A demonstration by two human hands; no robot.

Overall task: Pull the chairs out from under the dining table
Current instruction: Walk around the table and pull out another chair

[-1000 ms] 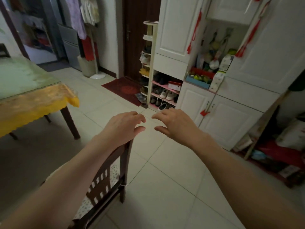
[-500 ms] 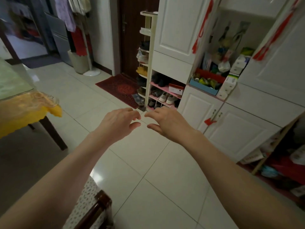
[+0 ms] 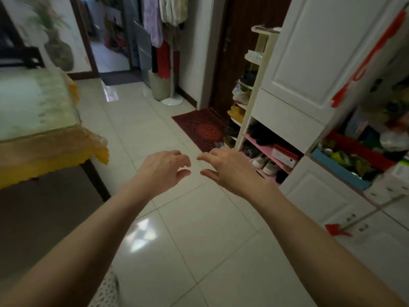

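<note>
The dining table (image 3: 35, 103) stands at the left, with a glass top over a yellow cloth and a dark leg at its near corner. My left hand (image 3: 161, 169) and my right hand (image 3: 228, 167) hover side by side over the tiled floor, fingers curled and apart, holding nothing. Only a patterned white seat cushion (image 3: 106, 289) of one chair shows at the bottom edge, under my left forearm. A dark chair back (image 3: 20, 56) rises behind the table at the far left.
White cabinets (image 3: 309, 63) and an open shoe rack (image 3: 261, 138) line the right side. A red doormat (image 3: 201, 129) lies before a dark door. A coat stand with hanging clothes (image 3: 168, 52) stands at the back. Pale floor tiles stretch between table and cabinets.
The chair's wooden back has dropped out of view below; only its cushion edge remains. The view has swung back left, showing more of the table. Both hands stay open and empty.
</note>
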